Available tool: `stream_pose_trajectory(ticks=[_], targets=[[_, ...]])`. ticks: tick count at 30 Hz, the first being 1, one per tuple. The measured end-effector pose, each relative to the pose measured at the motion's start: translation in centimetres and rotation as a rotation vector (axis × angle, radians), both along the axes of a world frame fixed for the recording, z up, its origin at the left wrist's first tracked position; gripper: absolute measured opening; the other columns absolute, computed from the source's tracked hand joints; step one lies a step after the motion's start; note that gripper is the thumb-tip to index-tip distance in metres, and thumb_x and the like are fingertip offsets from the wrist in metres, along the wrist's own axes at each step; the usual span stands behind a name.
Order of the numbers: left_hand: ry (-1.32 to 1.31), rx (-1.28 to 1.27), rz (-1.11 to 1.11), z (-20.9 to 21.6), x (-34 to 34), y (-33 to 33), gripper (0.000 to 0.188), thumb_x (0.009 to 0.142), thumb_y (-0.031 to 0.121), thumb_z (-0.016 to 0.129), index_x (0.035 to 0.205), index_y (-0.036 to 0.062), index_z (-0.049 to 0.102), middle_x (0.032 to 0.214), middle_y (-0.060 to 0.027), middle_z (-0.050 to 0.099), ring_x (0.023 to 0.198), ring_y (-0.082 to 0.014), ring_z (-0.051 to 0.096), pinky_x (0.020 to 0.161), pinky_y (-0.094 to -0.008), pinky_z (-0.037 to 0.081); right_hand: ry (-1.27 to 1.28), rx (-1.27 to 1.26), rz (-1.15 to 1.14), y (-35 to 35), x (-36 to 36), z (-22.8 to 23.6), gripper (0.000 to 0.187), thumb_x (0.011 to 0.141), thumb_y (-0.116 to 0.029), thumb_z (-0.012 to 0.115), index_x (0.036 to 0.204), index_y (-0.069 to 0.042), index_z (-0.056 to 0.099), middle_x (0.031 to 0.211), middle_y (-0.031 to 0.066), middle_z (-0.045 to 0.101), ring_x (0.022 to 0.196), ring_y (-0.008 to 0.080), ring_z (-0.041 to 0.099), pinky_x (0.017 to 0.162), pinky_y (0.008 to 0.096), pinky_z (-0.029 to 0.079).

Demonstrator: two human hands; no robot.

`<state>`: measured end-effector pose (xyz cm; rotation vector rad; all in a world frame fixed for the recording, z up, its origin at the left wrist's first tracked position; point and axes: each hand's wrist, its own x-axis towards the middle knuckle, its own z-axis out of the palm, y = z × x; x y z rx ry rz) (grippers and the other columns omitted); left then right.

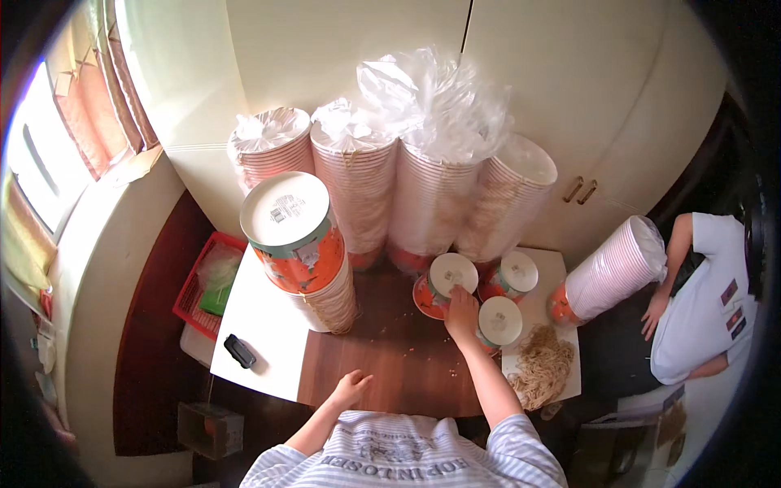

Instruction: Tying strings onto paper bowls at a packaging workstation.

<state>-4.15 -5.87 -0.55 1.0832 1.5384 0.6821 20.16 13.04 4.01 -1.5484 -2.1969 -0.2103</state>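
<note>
My right hand (462, 313) reaches across the brown table and closes on the near rim of a paper tub (452, 272) with a white round top. An orange-red paper tub (426, 299) sits tilted beside it, partly hidden. Two similar tubs, a far one (519, 272) and a nearer one (499, 320), stand just to the right. My left hand (351, 389) rests at the table's front edge, fingers loosely bent and a little apart, with nothing visible in it. To its upper left rises a tall stack of nested paper tubs (321, 305), topped by an upside-down orange tub (297, 252).
Tall plastic-wrapped tub stacks (350, 187) line the cupboard wall; another wrapped stack (614, 264) leans at right. Tangled beige strings (541, 366) lie near the right corner. A black object (239, 351) and red basket (195, 285) are at left. Another person (704, 301) sits at right.
</note>
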Motion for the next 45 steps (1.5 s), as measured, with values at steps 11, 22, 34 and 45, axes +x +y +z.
stream_pose_trajectory(ticks=[11,22,34,45], targets=[[-0.140,0.199,0.277,2.8,-2.0,0.5,0.033,0.078,0.015,0.061,0.106,0.0035,0.047,0.087,-0.0044,0.054,0.078,-0.0095,0.051,0.068,-0.0233,0.043,1.130,-0.587,0.040,-3.1,0.7,2.1,0.017,0.080,-0.015,0.056,0.091,-0.003,0.053,0.086,0.0068,0.058,0.085,0.0180,0.055,0.072,0.0304,0.044],[-0.658,0.361,0.215,10.1,-0.7,2.6,0.047,0.089,0.027,0.044,0.127,0.0042,0.031,0.115,-0.0027,0.046,0.091,-0.0101,0.050,0.080,-0.0234,0.040,2.107,-1.410,0.156,-10.1,2.7,-5.0,0.023,0.084,-0.015,0.046,0.100,0.000,0.054,0.098,0.0100,0.059,0.089,0.0187,0.058,0.078,0.0323,0.047],[-0.046,0.216,0.062,0.5,1.0,-0.5,0.052,0.065,0.002,0.056,0.112,-0.0024,0.034,0.089,-0.0141,0.049,0.073,-0.0177,0.052,0.064,-0.0272,0.046,1.286,-0.920,-0.375,-14.6,4.5,-10.5,0.017,0.078,-0.013,0.058,0.093,-0.005,0.057,0.080,0.0054,0.060,0.075,0.0160,0.057,0.068,0.0283,0.045],[0.131,0.200,0.014,2.8,1.9,-0.5,0.053,0.074,0.015,0.061,0.115,-0.0009,0.032,0.096,-0.0160,0.045,0.078,-0.0214,0.053,0.067,-0.0316,0.046,0.242,-0.459,-0.577,-15.7,18.5,-7.1,0.009,0.077,-0.007,0.051,0.085,-0.006,0.057,0.088,0.0117,0.054,0.082,0.0302,0.053,0.068,0.0404,0.044]])
